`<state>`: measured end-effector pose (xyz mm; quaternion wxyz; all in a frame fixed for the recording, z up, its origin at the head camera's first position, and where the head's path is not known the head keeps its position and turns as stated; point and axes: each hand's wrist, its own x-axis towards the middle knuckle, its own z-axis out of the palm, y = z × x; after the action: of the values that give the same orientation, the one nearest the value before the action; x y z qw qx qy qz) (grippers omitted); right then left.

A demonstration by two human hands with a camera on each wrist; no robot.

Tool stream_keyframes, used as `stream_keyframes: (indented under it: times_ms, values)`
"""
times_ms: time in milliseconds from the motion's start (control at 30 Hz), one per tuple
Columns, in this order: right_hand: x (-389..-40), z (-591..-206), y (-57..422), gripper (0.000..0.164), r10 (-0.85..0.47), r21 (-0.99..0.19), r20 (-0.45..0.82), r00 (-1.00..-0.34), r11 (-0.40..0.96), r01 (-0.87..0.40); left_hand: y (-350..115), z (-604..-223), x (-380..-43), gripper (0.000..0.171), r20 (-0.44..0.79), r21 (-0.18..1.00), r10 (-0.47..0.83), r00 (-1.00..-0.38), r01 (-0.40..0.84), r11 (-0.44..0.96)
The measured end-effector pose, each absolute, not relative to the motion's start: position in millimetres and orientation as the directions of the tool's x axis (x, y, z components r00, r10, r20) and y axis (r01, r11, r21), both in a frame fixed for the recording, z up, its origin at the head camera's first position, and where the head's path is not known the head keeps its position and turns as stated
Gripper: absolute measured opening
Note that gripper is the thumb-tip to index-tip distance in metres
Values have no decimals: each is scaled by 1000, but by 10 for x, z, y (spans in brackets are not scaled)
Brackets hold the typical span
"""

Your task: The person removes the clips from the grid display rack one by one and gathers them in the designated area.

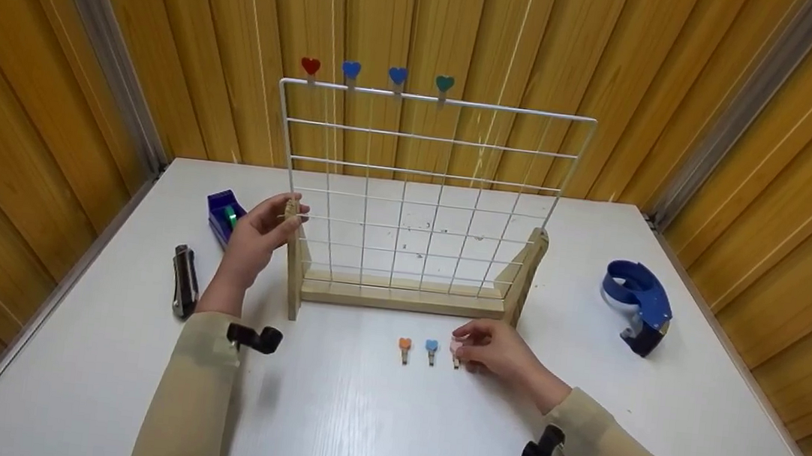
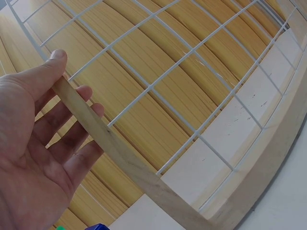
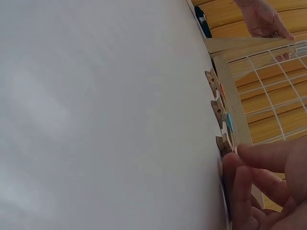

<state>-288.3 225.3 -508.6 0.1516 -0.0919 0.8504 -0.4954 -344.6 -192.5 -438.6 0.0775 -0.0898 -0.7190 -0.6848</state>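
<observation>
My left hand [image 1: 260, 234] holds the top of the left wooden post [image 2: 120, 151] of a white wire grid rack [image 1: 408, 136], thumb on one side and fingers on the other. On the table in front of the rack, my right hand [image 1: 502, 353] pinches a small wooden clothespin with a pale pink heart [image 1: 455, 360] between thumb and forefinger. The fingers partly cover its heart. In a row to its left lie a light blue heart clothespin [image 1: 431, 349] and an orange heart clothespin [image 1: 405, 347]. Heart clothespins in red [image 1: 310, 66], blue [image 1: 398, 76] and green [image 1: 444, 83] stand along the rack's top wire.
Far to the right lies a blue tape dispenser [image 1: 640, 298]. Behind my left hand is a dark blue tape dispenser [image 1: 221, 207], with a black and grey stapler [image 1: 184, 282] nearer me. Yellow wood-patterned walls [image 1: 784, 147] enclose the white table [image 1: 341, 417].
</observation>
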Motion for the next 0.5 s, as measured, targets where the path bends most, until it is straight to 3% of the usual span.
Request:
stream_keyframes:
  times_ms: [500]
  values:
    - [-2842, -4702, 2288, 36, -305, -860, -121, -945, 507, -53, -1922, -4377, -3430, 48, 225, 972, 24, -974, 226, 64]
